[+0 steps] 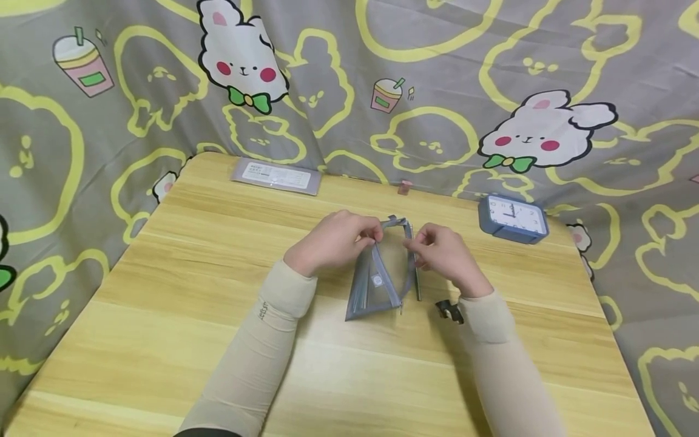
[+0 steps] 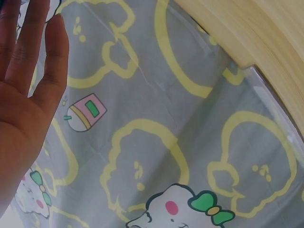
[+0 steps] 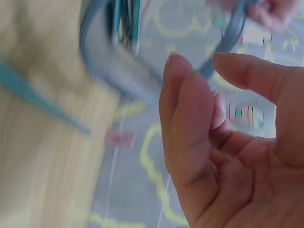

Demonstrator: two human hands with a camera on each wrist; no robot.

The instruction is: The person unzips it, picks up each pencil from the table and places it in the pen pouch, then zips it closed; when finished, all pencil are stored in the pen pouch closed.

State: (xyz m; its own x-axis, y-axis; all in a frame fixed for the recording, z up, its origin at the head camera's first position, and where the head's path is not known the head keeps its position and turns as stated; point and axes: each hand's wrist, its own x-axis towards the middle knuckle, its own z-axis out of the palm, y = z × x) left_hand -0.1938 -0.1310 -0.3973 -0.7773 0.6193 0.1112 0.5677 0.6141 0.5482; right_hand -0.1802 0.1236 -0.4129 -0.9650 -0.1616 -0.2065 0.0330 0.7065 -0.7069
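A see-through grey zip pouch [image 1: 363, 301] stands with its mouth spread apart near the middle of the table. My left hand [image 1: 335, 243] pinches the rim on one side between thumb and fingers. On the opposite rim, my right hand [image 1: 448, 255] pinches with thumb and forefinger. Slim teal and dark items [image 3: 124, 21] show inside the pouch in the right wrist view. Just right of the pouch lies a thin green pen-like stick [image 1: 418, 289], partly hidden by the right hand. The left wrist view shows the left hand [image 2: 23, 95] but not the pouch.
A small black object [image 1: 450, 311] lies beside the right cuff. Toward the back right stands a blue clock [image 1: 513, 218]. A flat labelled packet [image 1: 276, 176] lies at the back left edge, and a small pink piece [image 1: 405, 187] is at the back edge before the patterned curtain [image 1: 338, 139].
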